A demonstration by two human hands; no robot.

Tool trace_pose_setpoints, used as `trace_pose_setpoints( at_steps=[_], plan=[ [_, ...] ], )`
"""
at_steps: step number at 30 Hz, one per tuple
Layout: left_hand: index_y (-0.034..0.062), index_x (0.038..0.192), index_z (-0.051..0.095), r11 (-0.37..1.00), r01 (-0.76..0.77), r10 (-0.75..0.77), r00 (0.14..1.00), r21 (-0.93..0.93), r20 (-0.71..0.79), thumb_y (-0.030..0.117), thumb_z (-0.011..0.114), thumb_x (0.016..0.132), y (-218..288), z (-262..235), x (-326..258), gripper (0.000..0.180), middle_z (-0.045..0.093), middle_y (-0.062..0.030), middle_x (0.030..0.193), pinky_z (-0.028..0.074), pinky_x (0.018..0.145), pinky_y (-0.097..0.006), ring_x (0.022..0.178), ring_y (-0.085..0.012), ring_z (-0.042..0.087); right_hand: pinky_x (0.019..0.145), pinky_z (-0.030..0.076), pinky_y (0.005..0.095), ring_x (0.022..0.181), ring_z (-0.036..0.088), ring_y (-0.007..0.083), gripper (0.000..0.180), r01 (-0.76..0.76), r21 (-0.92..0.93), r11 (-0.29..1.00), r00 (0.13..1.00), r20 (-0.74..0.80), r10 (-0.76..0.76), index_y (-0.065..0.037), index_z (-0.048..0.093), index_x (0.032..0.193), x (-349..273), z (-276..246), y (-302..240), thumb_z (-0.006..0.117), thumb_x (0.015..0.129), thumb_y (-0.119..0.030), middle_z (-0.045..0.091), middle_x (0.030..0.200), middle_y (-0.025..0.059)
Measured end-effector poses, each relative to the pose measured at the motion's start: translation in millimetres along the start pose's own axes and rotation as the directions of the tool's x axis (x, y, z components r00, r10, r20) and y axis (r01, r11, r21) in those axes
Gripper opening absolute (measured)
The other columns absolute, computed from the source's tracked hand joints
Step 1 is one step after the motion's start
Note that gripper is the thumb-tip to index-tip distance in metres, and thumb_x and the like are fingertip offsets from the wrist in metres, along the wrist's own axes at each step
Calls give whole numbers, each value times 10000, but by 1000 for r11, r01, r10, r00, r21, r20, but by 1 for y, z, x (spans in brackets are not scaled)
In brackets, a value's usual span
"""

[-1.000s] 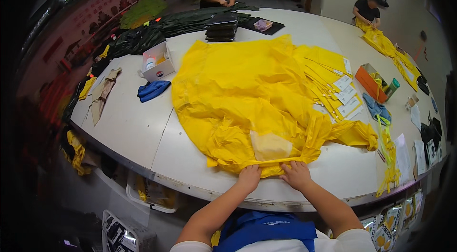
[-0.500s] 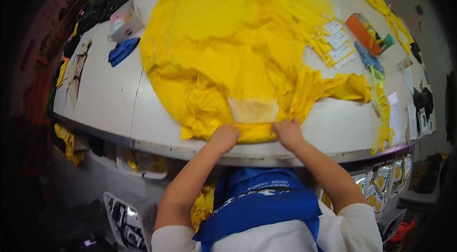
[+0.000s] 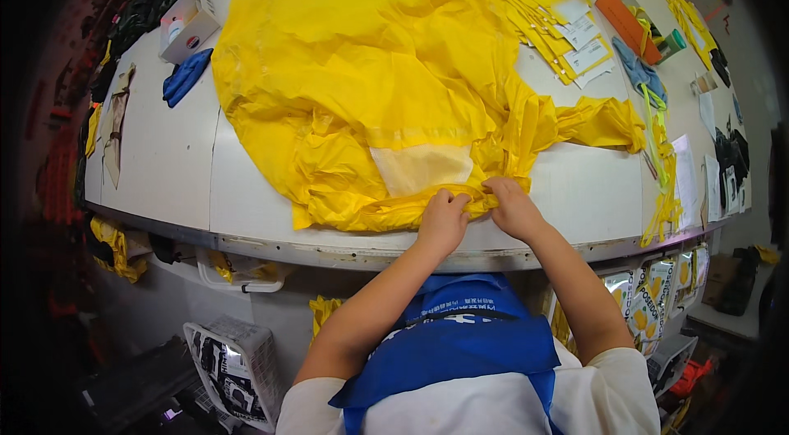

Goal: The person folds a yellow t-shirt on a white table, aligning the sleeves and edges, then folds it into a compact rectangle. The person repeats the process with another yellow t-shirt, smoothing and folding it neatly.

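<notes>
A large yellow garment, like a raincoat, lies spread and wrinkled over the white table. Near the table's front edge its hem is bunched below a whitish patch. My left hand is closed on that hem, fingers pinching the folded fabric. Close beside it to the right, my right hand also grips the bunched edge. A yellow sleeve-like part stretches out to the right on the tabletop.
At the left stand a white box and a blue cloth. Yellow pieces with white labels fan out at the right, near an orange box and a green roll. White baskets stand below the table.
My left hand has moved right along the hem, close to my right hand. The right hand has shifted slightly up and right. The view has tilted a little.
</notes>
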State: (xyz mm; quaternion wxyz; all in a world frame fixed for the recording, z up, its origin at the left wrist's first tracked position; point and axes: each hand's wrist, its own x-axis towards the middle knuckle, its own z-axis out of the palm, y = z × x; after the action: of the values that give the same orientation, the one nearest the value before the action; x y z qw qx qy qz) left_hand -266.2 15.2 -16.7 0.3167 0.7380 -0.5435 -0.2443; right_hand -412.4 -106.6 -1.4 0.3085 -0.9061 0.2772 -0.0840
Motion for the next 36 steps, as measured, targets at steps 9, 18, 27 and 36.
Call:
trace_pose_setpoints(
  at_steps=[9,18,27,36],
  plan=[
    [153,878,679,988,141,-142,990,56,2,315,716,736,15,11,9,219,574,-75,938,411,779,-463,907,-297,549,857,438,373,991,519,327,161,-10,79,997,999,-46,13,-26,618,809,-5,-8,-9,676,660,-9,545,1011,125],
    [146,771,671,975,195,-189,980,-106,65,234,678,762,11,4,6,89,578,-46,932,392,775,-464,944,-276,541,800,432,399,916,533,305,158,84,-100,991,996,-25,-86,-43,601,818,-6,-23,-36,698,696,-68,558,935,111],
    [120,760,642,971,238,-238,965,-13,-111,196,685,756,-14,-71,-12,87,552,-40,921,346,793,-403,929,-246,525,790,414,407,923,539,292,269,249,-295,922,935,-174,-308,-87,593,898,-3,-44,-47,732,671,-129,576,977,93],
    [88,769,623,912,304,-200,915,274,-349,139,678,736,-31,-97,-46,82,544,-96,958,350,809,-445,959,-317,494,679,418,370,751,531,249,85,329,-279,902,937,-27,-349,-91,554,750,15,-19,-63,621,738,-141,536,755,56]
  ],
)
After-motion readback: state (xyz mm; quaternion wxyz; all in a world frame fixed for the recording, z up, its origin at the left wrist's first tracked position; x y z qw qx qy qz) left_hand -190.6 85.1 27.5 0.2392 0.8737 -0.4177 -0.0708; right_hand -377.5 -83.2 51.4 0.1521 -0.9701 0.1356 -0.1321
